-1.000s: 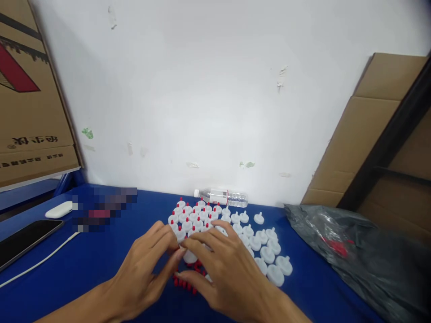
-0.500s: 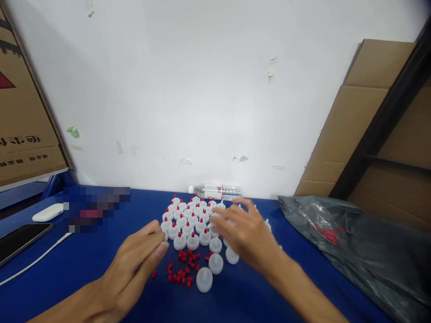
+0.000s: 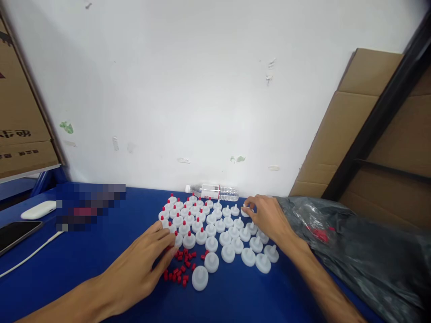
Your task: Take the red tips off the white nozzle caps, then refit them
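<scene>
Several white nozzle caps [image 3: 232, 242] stand in rows on a blue table [image 3: 101, 251]. The ones at the left [image 3: 183, 217] carry red tips; those at the right are bare. A pile of small red tips [image 3: 180, 267] lies in front. My left hand [image 3: 144, 264] rests flat beside the red pile, fingers stretched toward it and holding nothing. My right hand [image 3: 267, 220] reaches to the far right corner of the rows, its fingertips pinched on one white cap [image 3: 247, 211].
A clear water bottle [image 3: 212, 192] lies against the white wall. A dark plastic bag [image 3: 353, 251] with red pieces inside sits at the right, under cardboard [image 3: 363, 134]. A phone [image 3: 15, 233], a white cable and a white case [image 3: 37, 209] lie at the left.
My hands parted from the middle of the caps. The right hand swung to the far right corner and pinched a cap. The left hand drew back beside the red tips.
</scene>
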{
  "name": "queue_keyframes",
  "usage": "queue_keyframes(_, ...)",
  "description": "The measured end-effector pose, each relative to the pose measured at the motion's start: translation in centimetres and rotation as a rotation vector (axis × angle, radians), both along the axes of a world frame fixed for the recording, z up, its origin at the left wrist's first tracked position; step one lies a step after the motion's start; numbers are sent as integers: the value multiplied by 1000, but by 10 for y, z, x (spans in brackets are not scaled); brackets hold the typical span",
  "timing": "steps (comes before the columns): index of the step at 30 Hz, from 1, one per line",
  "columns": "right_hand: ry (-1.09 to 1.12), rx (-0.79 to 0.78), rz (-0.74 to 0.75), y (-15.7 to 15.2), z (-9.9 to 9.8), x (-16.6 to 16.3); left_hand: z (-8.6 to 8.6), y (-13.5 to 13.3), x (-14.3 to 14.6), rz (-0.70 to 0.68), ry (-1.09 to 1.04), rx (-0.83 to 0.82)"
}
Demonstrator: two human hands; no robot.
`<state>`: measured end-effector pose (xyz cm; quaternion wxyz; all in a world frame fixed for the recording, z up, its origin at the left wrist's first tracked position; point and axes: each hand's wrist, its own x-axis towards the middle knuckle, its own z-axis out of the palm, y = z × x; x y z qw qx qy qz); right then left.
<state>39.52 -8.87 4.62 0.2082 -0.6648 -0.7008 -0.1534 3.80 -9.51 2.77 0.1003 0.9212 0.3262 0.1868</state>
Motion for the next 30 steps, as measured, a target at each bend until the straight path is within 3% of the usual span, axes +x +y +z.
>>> queue_keyframes(9,-40,-53,4,-2,-7,-3,9,-9,4,-58,-47,41)
queue_keyframes(14,-43,32,33,-4,1,-7,15,-8,-1,4,-284,-59)
queue_keyframes(17,-33,81,56,-6,7,-13,20,-4,-2,45,-547,-259)
queue_keyframes(22,0,139,99,-8,6,-22,27,5,0,-91,-946,-767)
queue_keyframes(26,15,165,129,-6,3,-24,23,9,-1,-196,-1072,-1034)
queue_keyframes(30,12,171,160,-5,2,-25,19,10,-2,-275,-1084,-1160)
